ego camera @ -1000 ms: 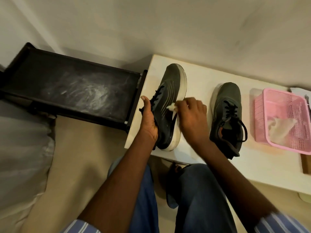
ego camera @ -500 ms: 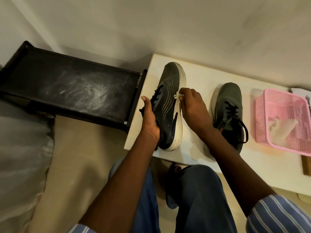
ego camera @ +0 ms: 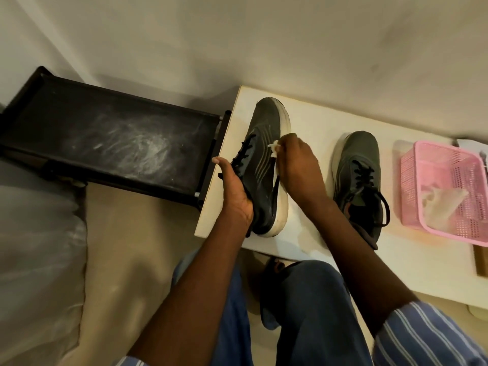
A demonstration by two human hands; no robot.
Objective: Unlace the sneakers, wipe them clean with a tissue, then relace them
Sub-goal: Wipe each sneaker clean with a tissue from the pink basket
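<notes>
Two dark grey sneakers with black laces and white soles are on the white table (ego camera: 330, 122). The left sneaker (ego camera: 264, 143) is tipped on its side near the table's left edge. My left hand (ego camera: 233, 188) grips its laced upper side. My right hand (ego camera: 295, 165) presses a small white tissue (ego camera: 274, 147) against the sneaker's side, close to the sole. The right sneaker (ego camera: 360, 180) stands upright on the table behind my right forearm, with its laces threaded and loose ends hanging.
A pink plastic basket (ego camera: 446, 188) with crumpled tissue inside sits at the table's right. A dusty black shelf (ego camera: 111, 138) adjoins the table's left edge. A pale cushion (ego camera: 37, 247) lies at the lower left. My blue-trousered knees are below the table's front edge.
My right hand with the tissue moved forward along the sneaker's side toward the toe, then slightly back. My left hand stays on the sneaker.
</notes>
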